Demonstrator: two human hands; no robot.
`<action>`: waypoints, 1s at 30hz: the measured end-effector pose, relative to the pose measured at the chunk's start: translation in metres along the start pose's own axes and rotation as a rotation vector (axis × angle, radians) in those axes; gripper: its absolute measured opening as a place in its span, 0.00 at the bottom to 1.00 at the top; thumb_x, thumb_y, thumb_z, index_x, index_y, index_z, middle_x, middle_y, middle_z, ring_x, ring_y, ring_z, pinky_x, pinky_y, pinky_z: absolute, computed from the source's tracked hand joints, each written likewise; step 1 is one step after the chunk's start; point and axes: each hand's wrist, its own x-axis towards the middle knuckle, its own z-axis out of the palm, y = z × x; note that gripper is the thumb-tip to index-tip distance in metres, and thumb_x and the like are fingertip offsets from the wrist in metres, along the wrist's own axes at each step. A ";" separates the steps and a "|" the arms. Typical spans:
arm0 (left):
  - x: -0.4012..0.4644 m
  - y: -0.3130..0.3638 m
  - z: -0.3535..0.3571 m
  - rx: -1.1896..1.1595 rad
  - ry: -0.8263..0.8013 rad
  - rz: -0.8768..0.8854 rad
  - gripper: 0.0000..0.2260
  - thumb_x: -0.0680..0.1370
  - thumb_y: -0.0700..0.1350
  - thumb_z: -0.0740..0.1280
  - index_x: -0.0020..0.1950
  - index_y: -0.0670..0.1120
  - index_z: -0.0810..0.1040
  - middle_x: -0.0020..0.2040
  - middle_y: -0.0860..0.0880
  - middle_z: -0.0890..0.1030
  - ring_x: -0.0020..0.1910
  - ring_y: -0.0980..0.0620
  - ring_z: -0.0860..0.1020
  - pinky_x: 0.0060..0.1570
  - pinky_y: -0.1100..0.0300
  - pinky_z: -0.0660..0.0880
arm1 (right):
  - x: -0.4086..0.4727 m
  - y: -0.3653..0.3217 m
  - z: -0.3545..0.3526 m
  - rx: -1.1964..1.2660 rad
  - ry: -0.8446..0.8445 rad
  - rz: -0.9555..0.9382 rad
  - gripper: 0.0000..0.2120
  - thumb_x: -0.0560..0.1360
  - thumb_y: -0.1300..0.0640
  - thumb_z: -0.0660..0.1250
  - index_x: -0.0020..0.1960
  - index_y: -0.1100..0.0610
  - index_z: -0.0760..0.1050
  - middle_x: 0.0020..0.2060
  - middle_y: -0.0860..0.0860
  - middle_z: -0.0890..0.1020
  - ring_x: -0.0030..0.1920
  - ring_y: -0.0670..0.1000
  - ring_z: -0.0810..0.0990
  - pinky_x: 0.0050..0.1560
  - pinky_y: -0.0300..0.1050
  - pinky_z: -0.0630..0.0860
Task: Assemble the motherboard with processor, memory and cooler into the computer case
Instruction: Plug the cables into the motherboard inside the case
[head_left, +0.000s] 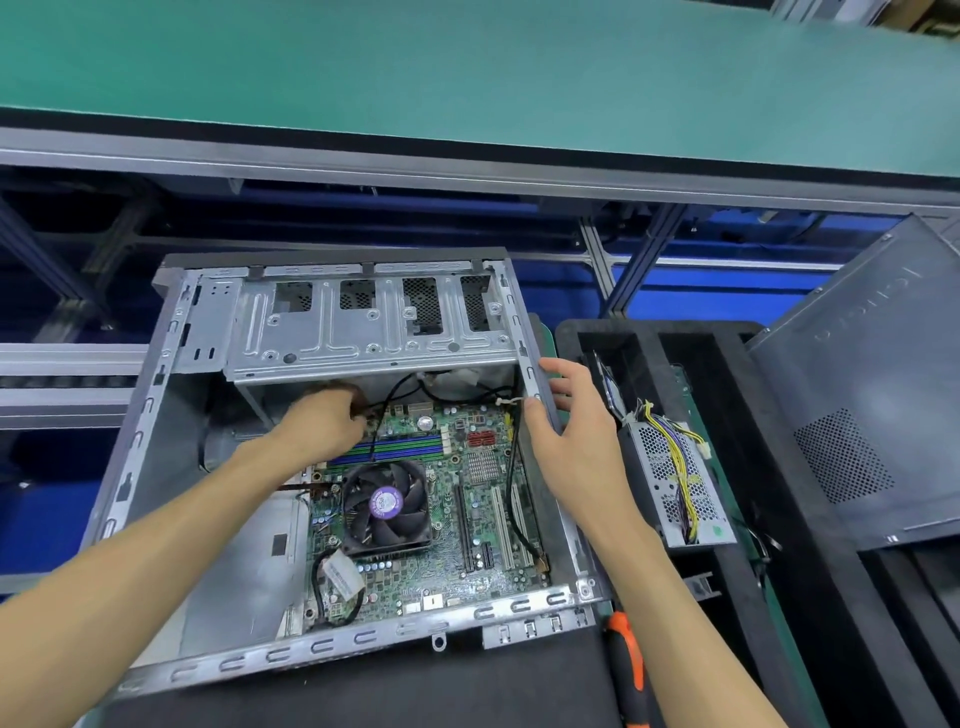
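Green motherboard lies flat, long axis running toward the drive cage.

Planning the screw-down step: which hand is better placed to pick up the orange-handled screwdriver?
Right. The right hand rests on the case wall nearest the screwdriver; the left hand is deep inside.
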 end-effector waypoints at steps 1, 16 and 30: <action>0.001 -0.001 0.001 -0.021 0.033 0.016 0.16 0.82 0.50 0.63 0.65 0.42 0.77 0.61 0.40 0.80 0.60 0.41 0.77 0.57 0.55 0.73 | 0.000 0.000 0.000 0.000 -0.001 0.000 0.16 0.81 0.55 0.65 0.67 0.44 0.69 0.57 0.42 0.77 0.55 0.37 0.76 0.54 0.43 0.78; 0.010 0.046 0.024 0.125 -0.071 0.371 0.22 0.82 0.49 0.56 0.77 0.55 0.63 0.76 0.44 0.64 0.73 0.41 0.64 0.72 0.42 0.61 | -0.002 0.001 -0.001 0.024 -0.005 -0.007 0.16 0.81 0.55 0.65 0.68 0.45 0.69 0.58 0.44 0.77 0.58 0.40 0.76 0.55 0.42 0.77; 0.038 0.074 0.026 -0.161 -0.067 0.208 0.12 0.81 0.54 0.63 0.56 0.47 0.78 0.46 0.47 0.82 0.43 0.50 0.79 0.43 0.57 0.75 | 0.000 0.002 0.000 0.017 -0.003 -0.010 0.16 0.81 0.55 0.65 0.68 0.45 0.69 0.59 0.43 0.77 0.58 0.40 0.76 0.56 0.46 0.78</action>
